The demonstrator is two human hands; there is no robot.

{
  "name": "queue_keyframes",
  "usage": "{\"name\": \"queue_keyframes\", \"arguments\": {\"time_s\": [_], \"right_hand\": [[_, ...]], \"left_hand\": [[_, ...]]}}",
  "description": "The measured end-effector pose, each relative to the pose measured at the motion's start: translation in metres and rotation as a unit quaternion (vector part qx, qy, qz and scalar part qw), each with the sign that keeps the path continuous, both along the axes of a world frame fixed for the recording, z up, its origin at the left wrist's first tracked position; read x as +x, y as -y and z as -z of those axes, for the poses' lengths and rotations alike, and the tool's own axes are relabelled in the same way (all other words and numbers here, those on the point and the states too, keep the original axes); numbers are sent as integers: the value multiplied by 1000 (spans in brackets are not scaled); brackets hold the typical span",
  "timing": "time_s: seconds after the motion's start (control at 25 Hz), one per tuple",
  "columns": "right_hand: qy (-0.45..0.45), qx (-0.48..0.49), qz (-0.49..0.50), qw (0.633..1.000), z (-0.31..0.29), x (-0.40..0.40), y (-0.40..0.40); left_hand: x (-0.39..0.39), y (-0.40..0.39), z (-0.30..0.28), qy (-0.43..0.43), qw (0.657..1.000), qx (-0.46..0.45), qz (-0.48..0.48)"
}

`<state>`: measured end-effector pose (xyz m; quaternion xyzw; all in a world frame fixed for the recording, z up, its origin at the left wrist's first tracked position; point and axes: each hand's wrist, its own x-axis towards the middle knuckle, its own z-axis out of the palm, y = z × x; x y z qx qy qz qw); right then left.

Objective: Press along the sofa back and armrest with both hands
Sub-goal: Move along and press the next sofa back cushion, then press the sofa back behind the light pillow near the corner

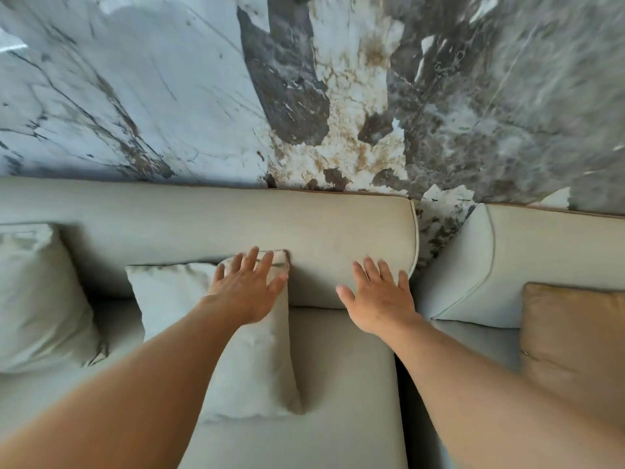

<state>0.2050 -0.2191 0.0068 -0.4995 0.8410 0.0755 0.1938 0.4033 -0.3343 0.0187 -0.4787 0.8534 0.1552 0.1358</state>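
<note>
**Both palms flat at the sofa back**

The marble wall (169,79) fills the upper half of the frame, pale on the left and dark grey on the right, with a rusty streak down the middle. Below it my grey sofa back (236,225) runs across from the left edge to just right of centre, where it ends in a piped seam. A second back cushion (548,252) begins at the right, apart from the first, with wall showing in the gap between them. The seat (338,367) takes up the lower middle.

At the left edge leans a large pale pillow (37,299). A tan pillow (575,340) sits at the right edge. A smaller pale cushion (176,296) stands in the centre left, against the sofa back.

My left hand (250,289) is open, fingers spread, lying on the top right corner of that small cushion where it meets the sofa back. My right hand (382,299) is open too, fingers splayed, palm flat on the lower front of the sofa back near its right end. It grips nothing.
</note>
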Motion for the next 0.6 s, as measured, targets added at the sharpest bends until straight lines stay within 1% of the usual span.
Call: {"name": "queue_keyframes", "arguments": {"time_s": [0.12, 0.28, 0.36, 0.6], "right_hand": [[-5, 5, 11, 1000, -49, 35, -32], [24, -10, 24, 999, -117, 95, -60], [34, -19, 29, 999, -150, 127, -73], [24, -48, 22, 998, -226, 236, -112]], "left_hand": [[44, -35, -45, 9, 1000, 2, -2], [115, -80, -102, 13, 999, -18, -24], [149, -100, -129, 6, 999, -27, -39], [255, -141, -198, -19, 996, -70, -58]]}}
